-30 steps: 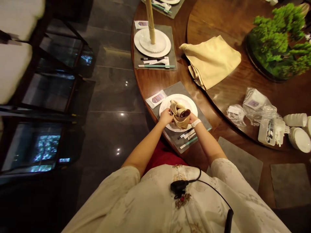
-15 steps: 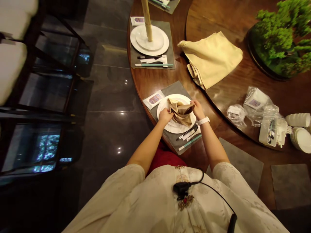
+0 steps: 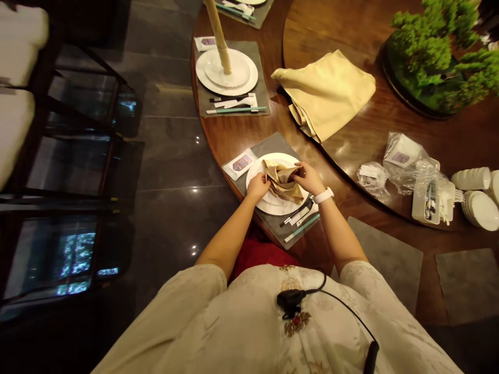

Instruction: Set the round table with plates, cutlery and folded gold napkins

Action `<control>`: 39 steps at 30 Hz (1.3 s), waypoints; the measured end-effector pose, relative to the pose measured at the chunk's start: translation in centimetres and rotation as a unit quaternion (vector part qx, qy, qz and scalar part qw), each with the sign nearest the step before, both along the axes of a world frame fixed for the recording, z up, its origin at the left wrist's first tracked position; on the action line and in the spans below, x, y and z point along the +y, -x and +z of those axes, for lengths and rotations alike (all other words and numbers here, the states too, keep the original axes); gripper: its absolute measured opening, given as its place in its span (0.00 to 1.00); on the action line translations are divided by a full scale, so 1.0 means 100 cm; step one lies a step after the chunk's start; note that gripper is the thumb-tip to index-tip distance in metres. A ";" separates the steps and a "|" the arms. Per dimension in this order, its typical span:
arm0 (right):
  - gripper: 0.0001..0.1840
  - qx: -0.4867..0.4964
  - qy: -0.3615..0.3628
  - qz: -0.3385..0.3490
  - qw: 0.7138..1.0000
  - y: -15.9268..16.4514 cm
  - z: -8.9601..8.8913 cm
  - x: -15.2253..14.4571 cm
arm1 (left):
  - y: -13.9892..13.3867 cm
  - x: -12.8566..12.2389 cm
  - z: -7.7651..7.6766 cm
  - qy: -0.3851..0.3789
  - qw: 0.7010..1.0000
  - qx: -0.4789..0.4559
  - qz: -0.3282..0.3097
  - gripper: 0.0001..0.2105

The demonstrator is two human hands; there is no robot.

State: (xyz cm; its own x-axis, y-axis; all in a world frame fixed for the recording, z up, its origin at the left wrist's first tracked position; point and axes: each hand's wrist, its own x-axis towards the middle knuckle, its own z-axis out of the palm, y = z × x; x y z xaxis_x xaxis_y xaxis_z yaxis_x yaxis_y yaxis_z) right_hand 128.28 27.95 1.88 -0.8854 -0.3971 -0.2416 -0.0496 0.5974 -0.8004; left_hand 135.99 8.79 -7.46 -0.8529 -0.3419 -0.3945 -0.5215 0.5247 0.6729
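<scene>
A gold cloth napkin [image 3: 286, 184], gathered into loose folds, lies over the white plate [image 3: 268, 203] in front of me. My left hand [image 3: 258, 187] pinches its left edge between thumb and fingers. On the opposite side, my right hand [image 3: 310, 179] has its fingers closed on the napkin's upper right fold. Beneath the plate is a grey placemat [image 3: 278, 143]. A wrapped wipe packet [image 3: 239, 163] rests at the plate's upper left. Black chopsticks [image 3: 294, 213] and a teal-and-white stick-shaped packet [image 3: 302, 228] lie below the plate.
Farther along stands another setting with a plate [image 3: 249, 85] and an upright rolled napkin [image 3: 220, 41]. The turntable bears folded yellow cloths [image 3: 331, 96], a miniature tree display [image 3: 424, 62], plastic-wrapped items [image 3: 403, 156], a white utensil box [image 3: 421, 205] and stacked bowls [image 3: 479, 210]. Chairs [image 3: 23, 119] stand left.
My right hand has moved inward over the napkin, its fingers now at the upper fold. The left hand keeps its pinch. The whole view has shifted slightly.
</scene>
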 end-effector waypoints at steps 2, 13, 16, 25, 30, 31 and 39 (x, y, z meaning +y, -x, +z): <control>0.14 -0.035 -0.013 -0.065 0.997 0.007 -0.010 -0.003 | 0.000 -0.003 -0.002 -0.017 1.000 0.006 -0.002 0.07; 0.35 0.190 -0.109 0.044 0.975 -0.026 0.013 -0.016 | 0.016 -0.024 0.014 -0.031 0.999 0.020 0.012 0.06; 0.34 0.153 -0.239 0.133 0.950 -0.045 0.002 -0.041 | 0.023 -0.033 0.024 -0.051 0.997 -0.033 -0.057 0.09; 0.31 0.039 -0.416 -0.103 0.903 -0.066 0.002 -0.027 | 0.064 -0.070 0.046 0.140 0.891 0.158 -0.402 0.35; 0.24 -0.057 -0.421 -0.209 0.881 -0.091 -0.008 -0.018 | 0.092 -0.060 0.040 0.117 0.790 0.164 -0.579 0.22; 0.24 -0.059 -0.413 -0.240 0.877 -0.093 -0.012 -0.016 | 0.097 -0.058 0.037 0.107 0.781 0.160 -0.594 0.18; 0.10 -0.096 -0.194 -0.422 0.880 -0.115 -0.014 0.024 | 0.140 -0.074 0.030 -0.111 0.924 0.101 -0.352 0.05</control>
